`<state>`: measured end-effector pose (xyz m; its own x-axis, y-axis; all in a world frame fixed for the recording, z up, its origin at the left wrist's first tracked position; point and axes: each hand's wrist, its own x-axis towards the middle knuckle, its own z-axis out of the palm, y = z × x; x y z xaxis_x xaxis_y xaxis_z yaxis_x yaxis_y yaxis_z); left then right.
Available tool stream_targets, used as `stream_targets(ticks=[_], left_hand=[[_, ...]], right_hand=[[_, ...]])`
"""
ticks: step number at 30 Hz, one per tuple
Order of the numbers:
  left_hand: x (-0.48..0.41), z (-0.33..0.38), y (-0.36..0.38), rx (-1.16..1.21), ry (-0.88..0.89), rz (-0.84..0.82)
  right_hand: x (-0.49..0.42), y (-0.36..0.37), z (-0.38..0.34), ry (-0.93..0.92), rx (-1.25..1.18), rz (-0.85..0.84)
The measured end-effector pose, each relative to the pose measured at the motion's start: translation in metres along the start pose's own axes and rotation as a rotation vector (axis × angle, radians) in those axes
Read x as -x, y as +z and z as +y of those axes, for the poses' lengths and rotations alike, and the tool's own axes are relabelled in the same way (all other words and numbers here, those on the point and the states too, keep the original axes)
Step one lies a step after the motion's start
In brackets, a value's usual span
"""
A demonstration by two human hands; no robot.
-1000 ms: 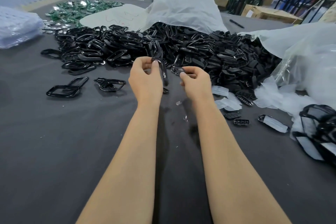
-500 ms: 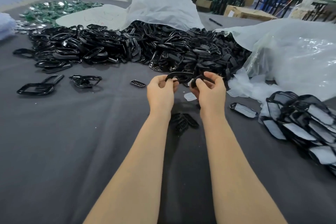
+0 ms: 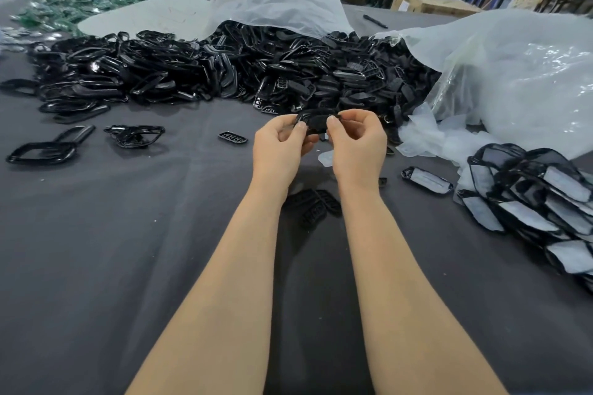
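Observation:
Both hands meet above the dark grey table [image 3: 128, 250], pinching one small black plastic part [image 3: 316, 121] between them. My left hand [image 3: 282, 147] holds its left end with thumb and curled fingers. My right hand [image 3: 357, 146] pinches its right end. A long heap of black plastic frames and inserts [image 3: 224, 70] lies just beyond the hands. Under my wrists lie a few black perforated inserts [image 3: 313, 207].
A stack of black parts with white film [image 3: 532, 202] sits at the right. White plastic bags [image 3: 513, 74] lie behind and to the right. Loose black frames [image 3: 45, 151] and a single insert [image 3: 233, 137] lie at the left. Green parts [image 3: 80, 6] are far left.
The hands have brought the black part from upright to lying level between them, and the right hand now grips it too. The view has shifted to the right.

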<state>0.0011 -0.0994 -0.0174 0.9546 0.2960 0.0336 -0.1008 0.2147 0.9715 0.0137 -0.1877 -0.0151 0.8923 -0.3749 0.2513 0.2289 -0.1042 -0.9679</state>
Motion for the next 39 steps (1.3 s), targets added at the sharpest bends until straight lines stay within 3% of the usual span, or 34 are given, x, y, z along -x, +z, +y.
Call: stream_targets(ticks=[23, 32, 39], left_hand=[[-0.0028, -0.0031, -0.003, 0.039, -0.003, -0.008], [-0.003, -0.0047, -0.0049, -0.278, 0.112, 0.068], [-0.0001, -0.0024, -0.0048, -0.43, 0.216, 0.049]], right_hand=[[-0.0017, -0.0014, 0.0021, 0.077, 0.004, -0.059], [-0.0017, -0.0055, 0.0028, 0.094, 0.05, -0.155], [-0.0045, -0.0061, -0.0024, -0.03, 0.229, -0.12]])
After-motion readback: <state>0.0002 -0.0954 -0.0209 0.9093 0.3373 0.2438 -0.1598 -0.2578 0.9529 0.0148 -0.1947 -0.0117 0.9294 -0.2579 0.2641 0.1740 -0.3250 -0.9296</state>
